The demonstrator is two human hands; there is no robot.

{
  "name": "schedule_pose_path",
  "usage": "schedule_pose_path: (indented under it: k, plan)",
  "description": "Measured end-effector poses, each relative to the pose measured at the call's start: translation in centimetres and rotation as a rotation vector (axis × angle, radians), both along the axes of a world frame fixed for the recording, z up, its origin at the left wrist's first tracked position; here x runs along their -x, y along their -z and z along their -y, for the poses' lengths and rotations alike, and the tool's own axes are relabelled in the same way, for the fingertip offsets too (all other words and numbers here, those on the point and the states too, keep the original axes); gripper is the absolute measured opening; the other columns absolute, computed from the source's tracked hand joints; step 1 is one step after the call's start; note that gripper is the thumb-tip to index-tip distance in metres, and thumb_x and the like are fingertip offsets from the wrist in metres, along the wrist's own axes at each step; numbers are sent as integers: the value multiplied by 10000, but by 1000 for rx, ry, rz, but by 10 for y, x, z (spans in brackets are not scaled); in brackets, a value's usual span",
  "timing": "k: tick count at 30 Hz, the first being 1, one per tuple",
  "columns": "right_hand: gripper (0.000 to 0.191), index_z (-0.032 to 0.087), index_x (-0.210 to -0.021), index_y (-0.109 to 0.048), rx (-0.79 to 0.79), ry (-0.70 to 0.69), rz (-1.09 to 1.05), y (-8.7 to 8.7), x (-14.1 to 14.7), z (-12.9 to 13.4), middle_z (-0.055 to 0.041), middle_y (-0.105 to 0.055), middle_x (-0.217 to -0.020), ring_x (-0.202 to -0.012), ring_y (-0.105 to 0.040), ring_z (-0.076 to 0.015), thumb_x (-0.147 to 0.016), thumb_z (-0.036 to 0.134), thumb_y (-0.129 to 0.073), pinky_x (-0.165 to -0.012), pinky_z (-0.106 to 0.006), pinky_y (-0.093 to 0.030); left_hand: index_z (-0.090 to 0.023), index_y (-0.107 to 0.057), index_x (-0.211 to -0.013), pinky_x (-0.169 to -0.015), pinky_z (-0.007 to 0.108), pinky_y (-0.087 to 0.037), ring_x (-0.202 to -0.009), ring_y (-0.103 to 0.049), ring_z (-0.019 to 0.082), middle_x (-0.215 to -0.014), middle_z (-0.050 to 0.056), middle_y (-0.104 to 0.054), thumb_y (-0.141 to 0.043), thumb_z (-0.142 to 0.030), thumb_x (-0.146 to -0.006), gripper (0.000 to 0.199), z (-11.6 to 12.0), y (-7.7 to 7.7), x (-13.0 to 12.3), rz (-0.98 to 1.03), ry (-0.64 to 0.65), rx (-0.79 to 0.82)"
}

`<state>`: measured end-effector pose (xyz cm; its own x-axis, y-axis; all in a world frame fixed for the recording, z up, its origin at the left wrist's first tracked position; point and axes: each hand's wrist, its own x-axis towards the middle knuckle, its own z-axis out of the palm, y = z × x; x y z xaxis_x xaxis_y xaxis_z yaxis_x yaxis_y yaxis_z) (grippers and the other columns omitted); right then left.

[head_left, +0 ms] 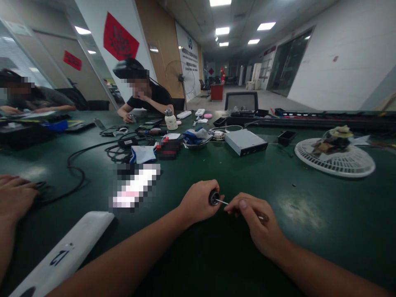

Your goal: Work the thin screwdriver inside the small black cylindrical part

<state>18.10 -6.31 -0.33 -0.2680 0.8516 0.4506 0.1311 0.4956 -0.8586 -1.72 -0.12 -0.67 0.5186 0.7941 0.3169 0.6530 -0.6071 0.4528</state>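
Over the green table (198, 255), my left hand (198, 201) is closed around a small black cylindrical part (213, 197), its round open end facing right. A screwdriver (222, 201) is gripped in my right hand (258, 216), with a brownish handle partly showing under the fingers. Its thin metal shaft points left and reaches the open end of the black part; whether the tip touches anything inside, I cannot tell. My fingers hide most of the black part.
At left lie a white long cover (66, 251) and a lit blurred phone-like object (136, 185); another person's hand (17, 196) rests nearby. Farther off are black cables (82, 165), a grey disc drive (246, 141) and a white fan grille (334, 159). Two people sit across the table.
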Motion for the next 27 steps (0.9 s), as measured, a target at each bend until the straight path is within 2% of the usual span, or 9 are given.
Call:
schedule_pose_path:
  k: [2,6,9,11,14,22,24,27]
  plan:
    - [381,198,-844,-746,-3,-10,17,0,0,0,-43,-685,-790,-743,-641,-185,-1038,303,-436,-672,-319,-478,-210,-511,-803,-593,277,-390,-656,-566,153,-745,-7,-614,-613,-327,-877,171,0,-1,0,7,14,11]
    - [403,200,-777,-714,-3,139,34,1,0,1,-27,-638,-726,-685,-608,-177,-1040,313,-429,-633,-307,-454,-212,-515,-806,-571,269,-385,-638,-566,148,-744,-7,-619,-617,-336,-866,171,2,-2,0,-17,19,13]
    - [373,195,-834,-733,-23,73,72,-1,1,0,-31,-653,-770,-693,-613,-172,-1033,310,-439,-649,-299,-468,-213,-535,-815,-571,269,-388,-642,-586,150,-747,-1,-642,-613,-354,-868,170,3,-2,-1,-71,2,-11]
    - [380,191,-809,-741,-56,21,123,-2,2,0,-31,-668,-769,-682,-623,-167,-1024,316,-454,-642,-287,-474,-215,-547,-827,-570,266,-389,-634,-595,149,-741,0,-653,-594,-372,-884,173,4,-2,-2,-117,-16,-27]
    - [449,178,-748,-716,-73,109,120,-1,3,1,-24,-630,-695,-658,-613,-163,-1040,301,-397,-635,-282,-463,-219,-558,-826,-590,271,-393,-651,-616,163,-730,5,-657,-593,-369,-882,164,6,-3,-5,-159,-47,-41]
    - [412,184,-713,-644,-124,339,297,2,3,3,-31,-610,-692,-633,-583,-173,-1028,271,-394,-630,-292,-425,-231,-631,-925,-697,300,-442,-794,-678,239,-796,50,-695,-608,-371,-871,152,7,-5,-17,-301,-256,-52]
    - [381,176,-773,-654,-141,408,382,2,4,3,-60,-625,-770,-695,-585,-199,-1024,273,-385,-665,-316,-425,-230,-638,-947,-724,306,-456,-840,-686,251,-838,63,-707,-592,-383,-885,171,6,-5,-19,-321,-328,-50]
    - [231,156,-881,-687,-182,434,525,2,9,5,-110,-646,-912,-887,-591,-260,-951,300,-522,-804,-366,-435,-222,-643,-985,-737,312,-471,-867,-693,257,-884,82,-716,-545,-372,-913,192,2,-6,-21,-345,-442,-50]
